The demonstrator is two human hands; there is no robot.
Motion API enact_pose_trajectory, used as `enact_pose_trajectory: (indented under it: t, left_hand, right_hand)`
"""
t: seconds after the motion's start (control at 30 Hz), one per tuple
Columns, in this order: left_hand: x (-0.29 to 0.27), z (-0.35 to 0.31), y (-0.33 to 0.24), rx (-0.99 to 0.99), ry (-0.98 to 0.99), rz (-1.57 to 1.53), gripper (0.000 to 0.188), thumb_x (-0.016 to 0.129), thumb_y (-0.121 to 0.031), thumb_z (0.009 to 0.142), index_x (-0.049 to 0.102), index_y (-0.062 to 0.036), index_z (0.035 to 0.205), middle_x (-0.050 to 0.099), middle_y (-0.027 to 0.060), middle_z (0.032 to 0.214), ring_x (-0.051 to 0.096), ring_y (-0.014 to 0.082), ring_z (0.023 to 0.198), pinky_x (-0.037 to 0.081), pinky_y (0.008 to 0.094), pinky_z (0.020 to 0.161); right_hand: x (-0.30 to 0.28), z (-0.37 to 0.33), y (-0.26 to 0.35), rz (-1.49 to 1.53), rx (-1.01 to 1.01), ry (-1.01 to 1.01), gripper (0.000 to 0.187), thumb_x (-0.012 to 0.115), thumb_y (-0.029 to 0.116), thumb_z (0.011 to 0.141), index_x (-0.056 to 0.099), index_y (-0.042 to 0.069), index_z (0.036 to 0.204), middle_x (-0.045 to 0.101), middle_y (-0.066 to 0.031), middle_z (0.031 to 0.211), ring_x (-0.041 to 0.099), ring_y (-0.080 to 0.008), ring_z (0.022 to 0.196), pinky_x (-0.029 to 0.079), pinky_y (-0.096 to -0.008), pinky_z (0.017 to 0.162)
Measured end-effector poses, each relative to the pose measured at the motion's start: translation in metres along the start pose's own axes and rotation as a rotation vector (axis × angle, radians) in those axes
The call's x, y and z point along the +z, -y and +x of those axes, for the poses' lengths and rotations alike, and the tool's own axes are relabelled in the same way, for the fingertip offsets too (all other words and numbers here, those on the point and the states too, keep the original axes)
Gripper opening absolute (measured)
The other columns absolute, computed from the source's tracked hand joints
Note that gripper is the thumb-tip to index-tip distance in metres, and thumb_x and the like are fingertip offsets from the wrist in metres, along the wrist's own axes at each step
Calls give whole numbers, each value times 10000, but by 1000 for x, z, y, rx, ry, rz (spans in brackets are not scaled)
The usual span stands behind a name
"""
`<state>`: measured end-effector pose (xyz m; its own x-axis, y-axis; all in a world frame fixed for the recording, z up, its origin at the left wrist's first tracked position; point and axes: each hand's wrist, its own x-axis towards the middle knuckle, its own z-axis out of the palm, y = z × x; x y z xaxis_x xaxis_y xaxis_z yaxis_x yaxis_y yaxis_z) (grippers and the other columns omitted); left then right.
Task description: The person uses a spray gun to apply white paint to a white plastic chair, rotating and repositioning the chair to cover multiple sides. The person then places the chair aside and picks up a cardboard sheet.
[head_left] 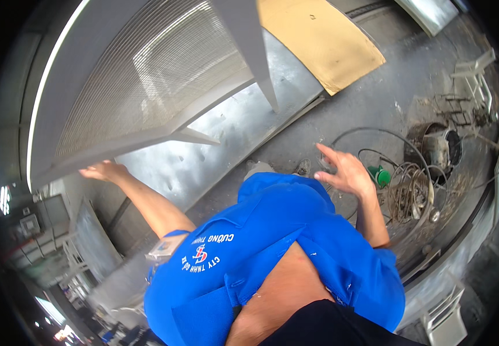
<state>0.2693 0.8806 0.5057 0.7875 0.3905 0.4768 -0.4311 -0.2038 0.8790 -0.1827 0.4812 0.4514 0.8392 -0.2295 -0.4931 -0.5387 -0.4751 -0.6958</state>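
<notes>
Head view: gray ribbed panel (163, 75) at far left, over a shiny metal sheet (174, 167); left hand (104, 171) at its near edge, can't tell if gripping. Right hand (348, 174) is empty, fingers loosely spread, left of coiled cable (413, 193).

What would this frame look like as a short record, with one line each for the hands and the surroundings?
Left hand: at the lower edge of a large grey framed panel with a finely ribbed middle; grip unclear
Right hand: open, thumb and fingers apart, holding nothing
Behind panel: shiny, dented silver metal surface
Far end: flat brown cardboard sheet
Floor, right side: coiled dark cable, round green object
</notes>
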Motion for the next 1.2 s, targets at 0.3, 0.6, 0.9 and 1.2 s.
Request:
enact_pose_trajectory:
  t: [0.3, 0.6, 0.9, 1.2]
  left_hand:
    - [27, -96, 121, -218, 265, -222, 892, 182, -716, 1045, 243, -40, 1623, 308, 192, 1659, 302, 352, 1530, 246, 536, 1261]
    - [63, -69, 76, 7, 354, -366, 890, 324, -741, 1014, 234, -114, 1641, 212, 178, 1695, 219, 400, 1547, 165, 563, 1278]
    - [173, -15, -5, -48, 409, -57, 1077, 270, -845, 951, 43, -59, 1651, 40, 213, 1713, 118, 389, 1573, 132, 565, 1288]
    - [210, 24, 5, 184, 506, -210, 952, 321, -776, 1004, 325, 6, 1547, 350, 210, 1580, 424, 332, 1415, 426, 504, 1142]
  right_hand:
    - [-6, 188, -38, 347, -159, -273, 1059, 871, 524, 748, 379, 115, 1593, 423, -228, 1564, 468, -396, 1411, 411, -447, 1168]
    - [6, 285, -88, 125, 9, -114, 1357, 936, 521, 661, 120, 88, 1654, 270, -274, 1631, 339, -436, 1491, 338, -445, 1232]
    - [14, 380, -80, 201, 9, -180, 1289, 945, 448, 652, 203, 86, 1642, 334, -256, 1611, 361, -399, 1487, 345, -427, 1227]
    - [-26, 429, -71, 388, -41, -260, 664, 884, 256, 699, 593, 38, 1255, 719, -208, 1111, 679, -400, 1077, 540, -463, 939]
